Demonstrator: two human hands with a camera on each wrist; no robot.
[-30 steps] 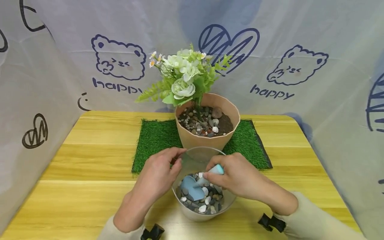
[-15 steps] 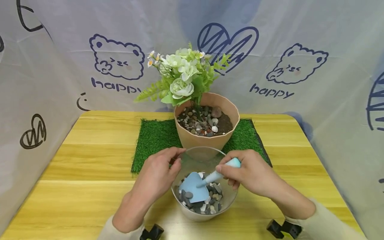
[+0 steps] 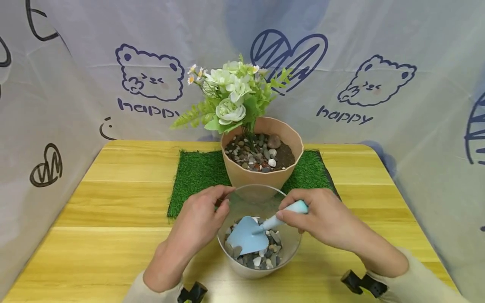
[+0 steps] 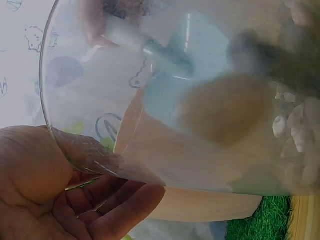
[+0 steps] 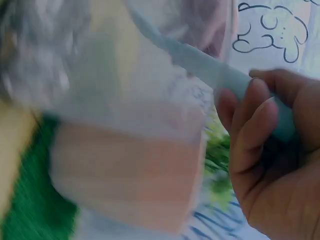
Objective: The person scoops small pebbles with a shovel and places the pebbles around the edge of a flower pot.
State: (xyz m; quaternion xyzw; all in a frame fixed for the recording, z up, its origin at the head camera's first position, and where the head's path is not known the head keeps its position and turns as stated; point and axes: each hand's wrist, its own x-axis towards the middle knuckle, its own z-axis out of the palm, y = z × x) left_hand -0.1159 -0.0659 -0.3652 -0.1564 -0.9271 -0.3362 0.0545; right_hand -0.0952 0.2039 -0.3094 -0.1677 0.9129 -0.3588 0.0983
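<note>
A clear plastic bucket (image 3: pixel 250 272), partly filled with grey and white pebbles (image 3: pixel 270 257), stands on the table in front of a plant pot. My left hand (image 3: pixel 202 219) holds its rim at the left; in the left wrist view the thumb and fingers (image 4: pixel 127 210) lie about the clear wall. With my right hand (image 3: pixel 322 216) I grip the handle of a light blue toy shovel (image 3: pixel 248 236), also visible in the right wrist view (image 5: pixel 200 65). The shovel slants down into the bucket, its blade among the pebbles, with a few grey stones at the blade's left edge.
Behind the bucket, a peach plant pot (image 3: pixel 248 179) holds soil, pebbles and white-green flowers (image 3: pixel 231 94). It stands on a green turf mat (image 3: pixel 201 172) on the wooden table (image 3: pixel 113 202). A printed white cloth (image 3: pixel 212 25) hangs behind and at both sides.
My right hand has moved right, drawing the shovel handle that way and lowering its slant. More of the blade shows above the pebbles. The left hand has stayed at the rim.
</note>
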